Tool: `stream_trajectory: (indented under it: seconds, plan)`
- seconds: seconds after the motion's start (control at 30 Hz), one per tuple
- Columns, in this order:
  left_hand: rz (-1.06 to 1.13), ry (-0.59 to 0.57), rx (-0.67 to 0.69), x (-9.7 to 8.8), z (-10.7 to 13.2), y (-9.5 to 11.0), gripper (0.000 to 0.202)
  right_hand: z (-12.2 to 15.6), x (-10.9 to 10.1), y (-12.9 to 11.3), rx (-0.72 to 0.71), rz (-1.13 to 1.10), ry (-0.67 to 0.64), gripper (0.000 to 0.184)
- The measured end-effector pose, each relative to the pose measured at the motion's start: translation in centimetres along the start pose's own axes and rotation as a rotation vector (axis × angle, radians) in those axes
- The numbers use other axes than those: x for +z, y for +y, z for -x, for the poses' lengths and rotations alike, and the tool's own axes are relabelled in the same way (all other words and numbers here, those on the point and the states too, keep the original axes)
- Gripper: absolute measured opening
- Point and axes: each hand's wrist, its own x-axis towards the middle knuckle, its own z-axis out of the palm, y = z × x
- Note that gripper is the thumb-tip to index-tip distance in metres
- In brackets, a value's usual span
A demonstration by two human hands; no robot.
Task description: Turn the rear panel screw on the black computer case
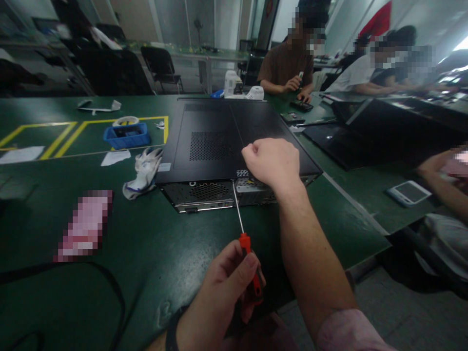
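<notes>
A black computer case (215, 119) lies flat on the green table, its rear panel facing me. In my left hand (226, 285) is a screwdriver (256, 285) with a red and black handle, the fingers closed around it. Its thin metal shaft reaches up to the top edge of the rear panel, near the middle. The tip seems to touch there; any screw is too small to make out. My right hand (274, 161) rests as a fist on the case's top, near the rear edge. Its palm side is hidden, so I cannot tell whether anything is inside.
Left of the case are a crumpled glove (143, 170), a blue bin (127, 136) and a tape roll (126, 121). A blurred pink item (86, 224) lies nearer. Dark flat panels (369, 131) and a grey-white device (408, 192) are at right. Other people sit across and beside the table.
</notes>
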Motion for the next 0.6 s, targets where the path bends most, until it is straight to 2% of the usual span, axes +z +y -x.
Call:
stream_trajectory:
  seconds: [0.13, 0.33, 0.6]
  plan:
    - [0.01, -0.04, 0.007, -0.1, -0.09, -0.24, 0.052, 0.02, -0.05, 0.01, 0.011, -0.004, -0.007, 0.044]
    - [-0.004, -0.028, 0.013, -0.43, -0.04, -0.53, 0.05, 0.01, -0.02, 0.03, 0.013, -0.012, 0.0, 0.044]
    - [0.08, -0.03, -0.034, 0.14, 0.14, 0.34, 0.055, 0.03, -0.02, 0.0, 0.015, -0.01, -0.005, 0.044]
